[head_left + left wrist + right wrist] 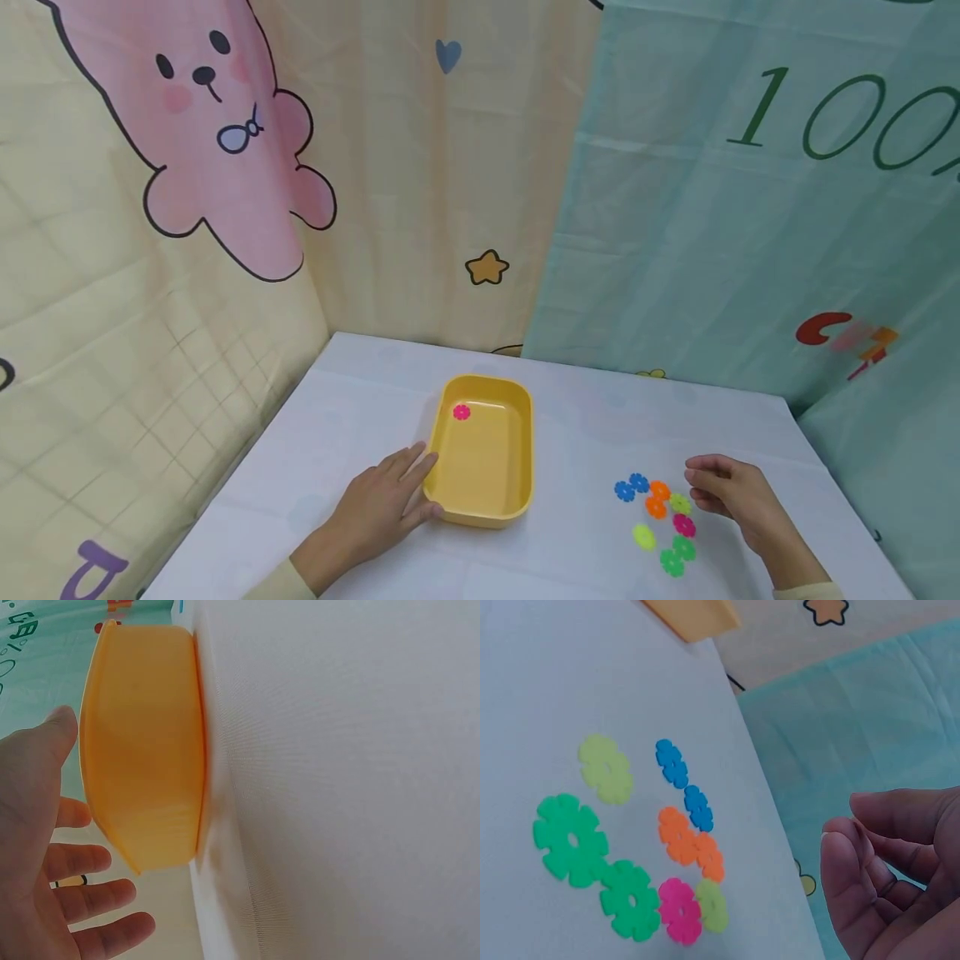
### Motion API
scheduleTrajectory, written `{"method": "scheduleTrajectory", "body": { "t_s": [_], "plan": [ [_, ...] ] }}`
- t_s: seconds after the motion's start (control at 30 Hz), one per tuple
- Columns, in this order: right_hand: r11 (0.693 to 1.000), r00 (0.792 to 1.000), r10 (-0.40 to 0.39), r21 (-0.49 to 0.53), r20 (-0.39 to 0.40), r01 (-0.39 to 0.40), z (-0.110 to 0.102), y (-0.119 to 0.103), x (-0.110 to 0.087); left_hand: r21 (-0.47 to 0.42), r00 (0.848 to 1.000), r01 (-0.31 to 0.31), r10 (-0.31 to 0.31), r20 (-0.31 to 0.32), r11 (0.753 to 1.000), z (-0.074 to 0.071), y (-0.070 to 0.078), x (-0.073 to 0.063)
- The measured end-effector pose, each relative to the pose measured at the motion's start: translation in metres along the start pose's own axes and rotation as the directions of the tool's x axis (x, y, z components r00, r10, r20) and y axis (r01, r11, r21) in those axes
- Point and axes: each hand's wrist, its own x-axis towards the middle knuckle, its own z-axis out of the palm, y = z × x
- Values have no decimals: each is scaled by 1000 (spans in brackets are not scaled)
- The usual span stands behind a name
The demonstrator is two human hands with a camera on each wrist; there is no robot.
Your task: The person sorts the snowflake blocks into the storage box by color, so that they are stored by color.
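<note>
Down on the near right of a white table (570, 550), two green flower pieces (672, 563) lay edge to edge, with a yellow piece (644, 537) on its own off to their left. Just past those, a dark pink piece (684, 525) and a lime piece (680, 503) sat right up against each other, then a pair of orange pieces (656, 507), then two blue pieces (625, 492) side by side.

Right hand (735, 496) hung just right of the bunch, fingers loosely bent, thumb close to the index. Nothing showed in it from either angle, so that grip looked empty.

Left hand (378, 504) had no real grip either: fingers spread and pretty straight, just touching the left side of a yellow tray (480, 521). The tray sat flat on the table, well left of the pieces, with one hot pink piece (461, 412) inside toward its far left corner.

Behind it all hung a cream cloth (390, 208) with a pink bear (217, 133) on it, plus a teal cloth (660, 233) on the right.
</note>
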Motion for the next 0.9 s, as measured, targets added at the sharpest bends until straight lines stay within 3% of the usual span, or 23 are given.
{"method": "scheduleTrajectory", "body": {
  "t_s": [0.13,0.27,0.37,0.57,0.7,0.9],
  "plan": [
    [997,1000,15,-70,-13,-16,2,10,1,-5,1000,-1,1,-9,1000,-1,-2,-1],
    [978,1000,21,-206,-3,-22,7,20,2,-2,1000,-11,11,-24,1000,1,-3,-2],
    [940,999,36,-339,9,-30,9,29,0,8,999,-19,19,-41,1000,2,-4,-3],
    [829,999,36,-558,19,-20,13,44,-8,11,999,-19,19,-41,1000,2,-3,-3],
    [784,1000,-4,-621,21,16,18,47,-12,1,1000,-9,9,-23,1000,2,-2,-3],
    [777,1000,25,-629,13,-11,26,47,-11,-13,1000,-6,6,-19,1000,2,-2,-2]
  ]
}}
